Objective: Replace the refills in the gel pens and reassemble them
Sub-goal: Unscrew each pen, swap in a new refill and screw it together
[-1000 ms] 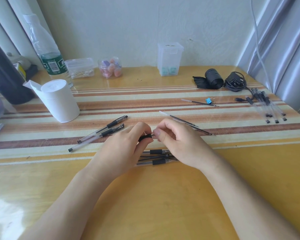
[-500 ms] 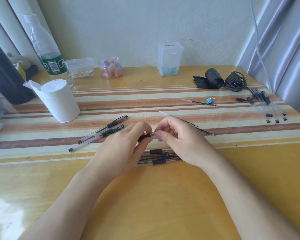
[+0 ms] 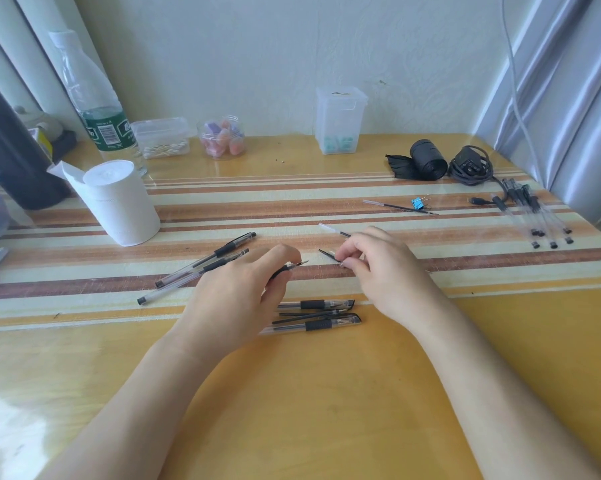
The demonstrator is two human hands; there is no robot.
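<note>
pen | pinched in left fingers | cap apart, in right fingers

Soft daylight fills a desk corner, seen through a wide lens.

Bright, even light falls on the pale wall and the glossy table, which shows a white patch of glare at its near left corner and only faint shadows under the left hand and right hand. The gel pen gripped in the left and the small black part pinched in the right are sharp. The clear pens at far right look smeared. The curtains and the bottle slant with the lens's bend at the frame's edges.
</note>
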